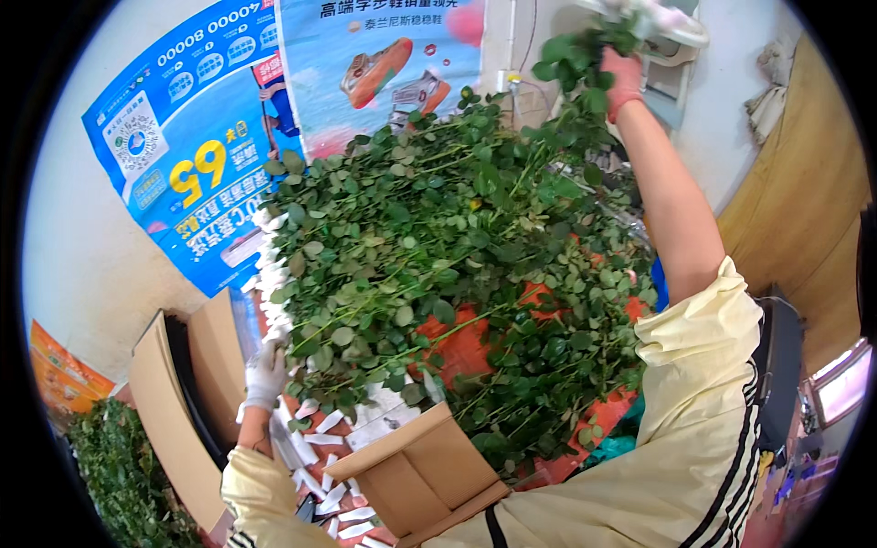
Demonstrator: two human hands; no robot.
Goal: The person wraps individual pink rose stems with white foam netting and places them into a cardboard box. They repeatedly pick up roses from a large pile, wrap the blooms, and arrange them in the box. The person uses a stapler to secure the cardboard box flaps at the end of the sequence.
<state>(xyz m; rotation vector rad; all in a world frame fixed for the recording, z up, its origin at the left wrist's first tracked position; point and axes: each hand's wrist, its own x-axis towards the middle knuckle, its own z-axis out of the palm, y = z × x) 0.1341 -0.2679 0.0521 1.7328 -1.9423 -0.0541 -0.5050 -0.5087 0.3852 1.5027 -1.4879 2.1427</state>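
My right hand (622,79), in a pink glove, reaches far out at the upper right. It grips leafy flower stems (572,65) just below pale, blurred blooms (651,17). At the left edge of a broad pile of cut, leafy stems (411,226), my left hand (266,375) wears a white glove. Its fingertips are at the lower end of a row of white-sleeved flower heads (272,291); whether they hold one is hidden. Most stems lie crosswise over an orange-red surface (459,346).
Loose white sleeves (329,438) lie scattered near an open cardboard box (428,472). Another cardboard piece (178,411) stands at the left, beside more foliage (123,472). Posters (384,75) cover the wall behind. A white shelf-like fixture (675,61) is near my right hand.
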